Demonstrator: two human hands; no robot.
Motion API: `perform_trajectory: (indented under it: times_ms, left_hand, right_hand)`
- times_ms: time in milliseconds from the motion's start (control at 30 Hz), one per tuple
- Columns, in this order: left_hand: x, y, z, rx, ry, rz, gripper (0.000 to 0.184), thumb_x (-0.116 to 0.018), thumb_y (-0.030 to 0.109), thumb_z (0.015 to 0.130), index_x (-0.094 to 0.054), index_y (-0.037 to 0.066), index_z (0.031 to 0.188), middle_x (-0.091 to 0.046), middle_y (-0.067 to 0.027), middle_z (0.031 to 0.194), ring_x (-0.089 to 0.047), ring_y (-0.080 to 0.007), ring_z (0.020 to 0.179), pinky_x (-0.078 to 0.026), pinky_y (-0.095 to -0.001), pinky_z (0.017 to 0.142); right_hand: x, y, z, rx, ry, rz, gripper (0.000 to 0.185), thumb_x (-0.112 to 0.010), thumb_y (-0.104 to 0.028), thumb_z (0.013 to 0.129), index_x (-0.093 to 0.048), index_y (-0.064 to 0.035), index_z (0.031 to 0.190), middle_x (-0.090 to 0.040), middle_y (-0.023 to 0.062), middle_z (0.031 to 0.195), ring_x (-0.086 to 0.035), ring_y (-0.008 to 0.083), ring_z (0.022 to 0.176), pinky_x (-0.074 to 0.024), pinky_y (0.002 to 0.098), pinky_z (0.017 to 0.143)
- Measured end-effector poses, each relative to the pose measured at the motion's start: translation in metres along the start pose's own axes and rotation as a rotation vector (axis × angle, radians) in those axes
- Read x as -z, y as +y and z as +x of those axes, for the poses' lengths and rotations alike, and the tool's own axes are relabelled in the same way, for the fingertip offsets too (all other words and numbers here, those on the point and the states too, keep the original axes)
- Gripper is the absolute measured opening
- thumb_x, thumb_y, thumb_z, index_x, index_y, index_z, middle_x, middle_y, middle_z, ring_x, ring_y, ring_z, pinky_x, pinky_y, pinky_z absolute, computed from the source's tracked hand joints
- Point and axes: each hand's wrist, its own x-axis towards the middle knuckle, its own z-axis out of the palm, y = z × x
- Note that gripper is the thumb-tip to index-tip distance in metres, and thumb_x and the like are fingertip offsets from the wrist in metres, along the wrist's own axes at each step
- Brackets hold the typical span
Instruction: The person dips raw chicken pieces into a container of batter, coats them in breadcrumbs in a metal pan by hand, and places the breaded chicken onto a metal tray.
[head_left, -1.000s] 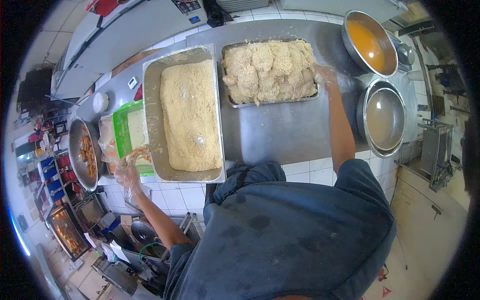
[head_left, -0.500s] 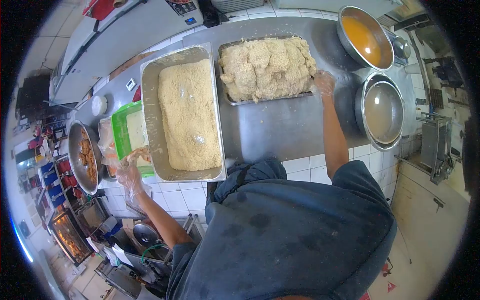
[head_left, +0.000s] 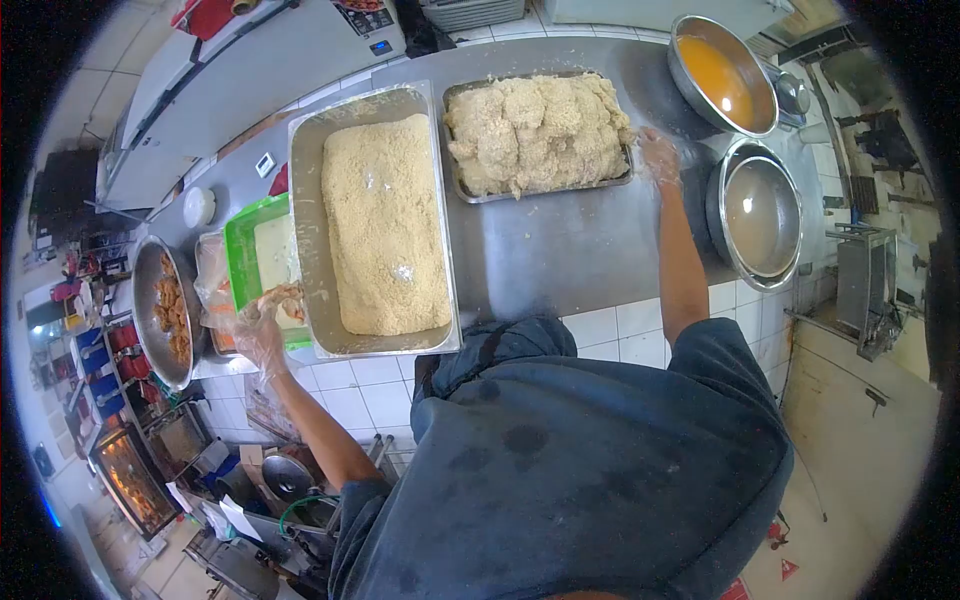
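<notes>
My left hand (head_left: 258, 338), in a clear plastic glove, is closed on a raw chicken piece (head_left: 286, 297). It holds the piece over the near end of a green container (head_left: 240, 255) with pale liquid inside. Right beside that stands a deep steel pan (head_left: 309, 210) of crumbly tan breading (head_left: 385, 235). My right hand (head_left: 659, 158), gloved too, is at the right end of a metal tray (head_left: 540, 190) heaped with breaded chicken (head_left: 535, 130). Its fingers are loosely apart, with nothing seen in them.
At the far right are a steel bowl of orange liquid (head_left: 715, 75) and nested steel bowls with cloudy liquid (head_left: 765, 215). A bowl of browned pieces (head_left: 168, 315) sits at the far left, near a plastic bag (head_left: 212, 285). A small white round container (head_left: 199, 207) stands behind.
My right hand has shifted slightly right, a little away from the tray's end. My left hand stays at the green container with the chicken piece. The view has moved slightly.
</notes>
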Motion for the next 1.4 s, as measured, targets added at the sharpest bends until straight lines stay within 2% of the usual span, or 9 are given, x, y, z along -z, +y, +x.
perform_trajectory:
  times_ms: [167,400,600,667,767,867,1167,1267,1400]
  left_hand:
    - [0.008,0.020,-0.013,0.001,-0.022,-0.035,0.025,-0.076,0.021,0.078,-0.075,0.003,0.095,-0.075,-0.0115,0.090,-0.070,-0.0243,0.081,-0.052,-0.0348,0.073]
    - [0.022,0.042,-0.022,0.042,-0.023,0.188,0.025,-0.077,0.020,0.078,-0.075,0.003,0.096,-0.075,-0.0123,0.090,-0.070,-0.0246,0.081,-0.052,-0.0345,0.073]
    - [0.017,-0.006,-0.012,-0.012,-0.072,-0.082,0.024,-0.075,0.020,0.079,-0.076,0.006,0.098,-0.074,-0.0126,0.089,-0.070,-0.0258,0.080,-0.052,-0.0369,0.072]
    - [0.036,0.044,-0.020,-0.069,-0.051,0.195,0.022,-0.074,0.021,0.081,-0.076,0.006,0.097,-0.073,-0.0141,0.087,-0.070,-0.0278,0.081,-0.053,-0.0376,0.072]
    - [0.040,0.031,-0.013,-0.147,-0.011,0.316,0.023,-0.072,0.026,0.083,-0.076,0.008,0.097,-0.073,-0.0134,0.085,-0.070,-0.0260,0.077,-0.053,-0.0377,0.069]
    - [0.049,0.046,-0.009,-0.204,-0.004,0.313,0.024,-0.073,0.028,0.084,-0.076,0.009,0.098,-0.074,-0.0111,0.083,-0.069,-0.0218,0.073,-0.052,-0.0359,0.068]
    - [0.057,0.112,0.023,-0.288,-0.381,-0.249,0.018,-0.073,0.020,0.084,-0.078,0.010,0.098,-0.073,-0.0090,0.077,-0.066,-0.0173,0.065,-0.051,-0.0302,0.062]
    - [0.047,0.128,0.036,-0.402,-0.649,-0.233,0.020,-0.074,0.025,0.084,-0.077,0.008,0.095,-0.073,-0.0097,0.080,-0.067,-0.0189,0.068,-0.053,-0.0316,0.065]
    - [0.010,0.150,0.053,-0.395,-1.002,-0.105,0.031,-0.074,0.035,0.082,-0.075,0.005,0.088,-0.072,-0.0169,0.090,-0.069,-0.0270,0.083,-0.054,-0.0406,0.075]
  right_hand:
    - [-0.039,0.047,0.017,0.135,-0.213,0.352,0.039,-0.052,-0.032,0.096,-0.064,-0.0134,0.129,-0.066,0.0187,0.123,-0.063,0.0318,0.117,-0.0469,0.0382,0.099]
    - [-0.018,0.018,0.003,0.211,-0.263,-0.349,0.040,-0.054,-0.033,0.093,-0.065,-0.0166,0.128,-0.068,0.0182,0.120,-0.063,0.0356,0.114,-0.0471,0.0434,0.101]
    - [0.009,0.006,-0.032,0.097,0.076,-0.263,0.031,-0.059,-0.030,0.091,-0.072,-0.0137,0.114,-0.071,0.0173,0.109,-0.067,0.0330,0.105,-0.0501,0.0427,0.094]
    - [0.010,0.001,-0.036,0.038,0.062,-0.138,0.030,-0.062,-0.032,0.089,-0.072,-0.0139,0.110,-0.072,0.0163,0.103,-0.068,0.0332,0.101,-0.0520,0.0427,0.090]
    - [0.037,-0.070,-0.082,0.044,-0.062,-0.002,0.036,-0.073,-0.037,0.083,-0.068,-0.0048,0.098,-0.069,0.0109,0.084,-0.064,0.0242,0.077,-0.0506,0.0397,0.075]
    - [0.022,-0.127,-0.132,0.103,0.002,0.182,0.031,-0.078,-0.028,0.082,-0.066,-0.0037,0.096,-0.065,0.0049,0.084,-0.058,0.0156,0.078,-0.0487,0.0325,0.073]
    - [-0.031,-0.248,-0.256,0.224,-0.204,0.450,0.018,-0.075,-0.020,0.086,-0.067,-0.0062,0.094,-0.065,0.0012,0.083,-0.059,0.0121,0.081,-0.0488,0.0303,0.077]
    - [-0.028,-0.299,-0.298,0.211,-0.184,0.341,0.013,-0.073,-0.014,0.089,-0.064,-0.0044,0.089,-0.059,-0.0012,0.077,-0.051,0.0085,0.070,-0.0440,0.0260,0.066]
    - [-0.055,-0.303,-0.333,0.109,-0.153,0.438,0.016,-0.075,-0.017,0.088,-0.066,-0.0053,0.095,-0.063,0.0001,0.083,-0.055,0.0087,0.077,-0.0468,0.0265,0.071]
